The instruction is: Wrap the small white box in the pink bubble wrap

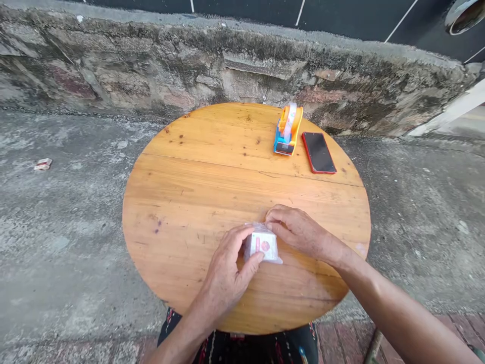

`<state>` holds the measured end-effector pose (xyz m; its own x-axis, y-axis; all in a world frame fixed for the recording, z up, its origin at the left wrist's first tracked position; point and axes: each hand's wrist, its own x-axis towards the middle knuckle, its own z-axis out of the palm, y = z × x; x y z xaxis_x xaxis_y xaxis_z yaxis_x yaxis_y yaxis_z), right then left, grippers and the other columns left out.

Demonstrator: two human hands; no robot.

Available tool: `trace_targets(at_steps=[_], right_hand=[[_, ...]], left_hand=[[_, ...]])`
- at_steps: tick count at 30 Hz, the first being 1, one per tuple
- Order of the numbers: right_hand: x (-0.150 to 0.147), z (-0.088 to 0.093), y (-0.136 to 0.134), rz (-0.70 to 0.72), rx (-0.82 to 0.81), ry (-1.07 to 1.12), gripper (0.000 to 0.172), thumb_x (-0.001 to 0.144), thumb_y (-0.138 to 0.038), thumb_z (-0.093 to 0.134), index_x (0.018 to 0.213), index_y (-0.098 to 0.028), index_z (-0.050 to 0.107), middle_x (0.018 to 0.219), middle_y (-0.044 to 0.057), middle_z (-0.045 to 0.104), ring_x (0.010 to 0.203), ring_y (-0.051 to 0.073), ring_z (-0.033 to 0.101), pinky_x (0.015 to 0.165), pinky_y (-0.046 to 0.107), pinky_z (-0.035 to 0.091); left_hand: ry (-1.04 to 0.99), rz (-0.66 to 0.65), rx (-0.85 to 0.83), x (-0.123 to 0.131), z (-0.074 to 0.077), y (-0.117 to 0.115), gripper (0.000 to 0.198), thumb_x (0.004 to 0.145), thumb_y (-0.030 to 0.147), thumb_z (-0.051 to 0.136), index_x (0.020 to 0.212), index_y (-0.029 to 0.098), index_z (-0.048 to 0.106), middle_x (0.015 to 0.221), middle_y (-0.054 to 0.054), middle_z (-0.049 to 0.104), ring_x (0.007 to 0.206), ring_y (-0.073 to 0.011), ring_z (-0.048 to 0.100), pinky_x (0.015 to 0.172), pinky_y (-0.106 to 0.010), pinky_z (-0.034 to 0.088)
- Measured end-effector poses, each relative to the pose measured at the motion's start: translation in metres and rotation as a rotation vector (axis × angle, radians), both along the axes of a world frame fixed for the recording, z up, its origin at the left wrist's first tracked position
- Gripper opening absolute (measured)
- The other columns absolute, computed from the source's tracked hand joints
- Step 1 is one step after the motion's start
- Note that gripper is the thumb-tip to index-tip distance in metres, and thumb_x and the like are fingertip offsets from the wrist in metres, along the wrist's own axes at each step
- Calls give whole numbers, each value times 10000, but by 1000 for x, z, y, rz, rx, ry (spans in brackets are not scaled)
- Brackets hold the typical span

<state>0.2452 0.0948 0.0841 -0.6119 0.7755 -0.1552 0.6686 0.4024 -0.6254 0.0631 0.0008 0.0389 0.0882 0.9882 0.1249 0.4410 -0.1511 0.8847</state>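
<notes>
A small white box (266, 246) with pink markings, wrapped in clear plastic, rests on the round wooden table (212, 177) close to my body. My left hand (232, 260) grips it from the left, with the thumb at its near side and the fingers at its far left edge. At the box's far right corner, my right hand (297, 230) has its thumb and fingertips pinched together, seemingly on the edge of the plastic wrap. The exact bit between those fingertips is hidden.
An orange and blue tape dispenser (288, 129) with a roll of tape stands at the table's far right. Beside it lies a phone (319, 152) in a red case. Behind the table runs a rough stone wall (170, 65). A crumpled packet (43, 164) lies on the concrete at left.
</notes>
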Motion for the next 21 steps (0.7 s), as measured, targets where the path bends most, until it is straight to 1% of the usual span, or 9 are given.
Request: trace_targets(at_steps=[3, 5, 8, 10, 12, 15, 17, 19, 21], right_hand=[[1, -4, -2, -83, -74, 69, 134, 875, -167, 483, 827, -195, 605, 811, 23, 654, 729, 152, 586, 672, 287, 434], [2, -10, -3, -155, -114, 170, 112, 864, -191, 500, 933, -195, 588, 829, 23, 655, 731, 151, 595, 663, 286, 448], [4, -18, -2, -216, -198, 277, 249, 852, -216, 506, 1096, -177, 538, 777, 13, 639, 674, 145, 585, 616, 280, 455], [4, -21, 1, -221, -254, 271, 288, 843, -229, 513, 1122, -162, 533, 717, -1, 620, 613, 135, 558, 552, 262, 435], [3, -20, 5, -224, -304, 252, 288, 830, -246, 537, 1102, -154, 551, 711, 2, 614, 597, 127, 546, 497, 237, 413], [0, -17, 12, -227, -422, 232, 273, 818, -294, 572, 1050, -151, 576, 705, -4, 595, 563, 113, 528, 427, 208, 393], [-2, -16, 14, -205, -468, 221, 228, 817, -304, 575, 990, -158, 606, 671, -21, 568, 521, 97, 494, 401, 199, 376], [-4, -18, 16, -170, -447, 222, 160, 825, -278, 556, 898, -163, 640, 643, -30, 552, 500, 84, 468, 409, 196, 361], [-5, -20, 15, -148, -369, 232, 153, 837, -249, 537, 817, -163, 663, 630, -29, 555, 508, 81, 466, 447, 203, 361]], left_hand=[[-6, 1, -5, 0, 0, -1, 372, 878, 273, 572, 1243, 248, 503, 1267, -72, 576, 1131, -225, 558, 946, -383, 483], [-8, 0, -5, 0, 0, -1, 372, 877, 274, 574, 1241, 249, 501, 1262, -73, 577, 1126, -226, 560, 941, -388, 484], [-10, -3, -9, 0, 0, -2, 373, 877, 274, 574, 1242, 250, 499, 1263, -74, 574, 1129, -227, 557, 948, -398, 479], [-13, -8, -13, 0, 0, -1, 370, 879, 274, 572, 1241, 250, 500, 1263, -72, 573, 1129, -225, 557, 950, -397, 477], [-15, -13, -16, 0, 0, -1, 367, 881, 274, 570, 1240, 247, 500, 1263, -73, 573, 1126, -223, 559, 948, -392, 478], [-15, -10, -18, 0, -1, -1, 363, 882, 278, 568, 1237, 242, 503, 1268, -80, 568, 1130, -228, 558, 948, -395, 479], [-14, -8, -20, 0, 0, -1, 363, 885, 280, 565, 1241, 243, 502, 1272, -80, 565, 1132, -228, 558, 949, -398, 479], [-12, -6, -17, 0, 0, -2, 363, 891, 278, 557, 1248, 246, 497, 1272, -76, 563, 1132, -225, 558, 948, -397, 480], [-9, -5, -7, 0, 1, -3, 364, 894, 274, 553, 1252, 249, 493, 1269, -71, 563, 1131, -220, 557, 946, -394, 482]])
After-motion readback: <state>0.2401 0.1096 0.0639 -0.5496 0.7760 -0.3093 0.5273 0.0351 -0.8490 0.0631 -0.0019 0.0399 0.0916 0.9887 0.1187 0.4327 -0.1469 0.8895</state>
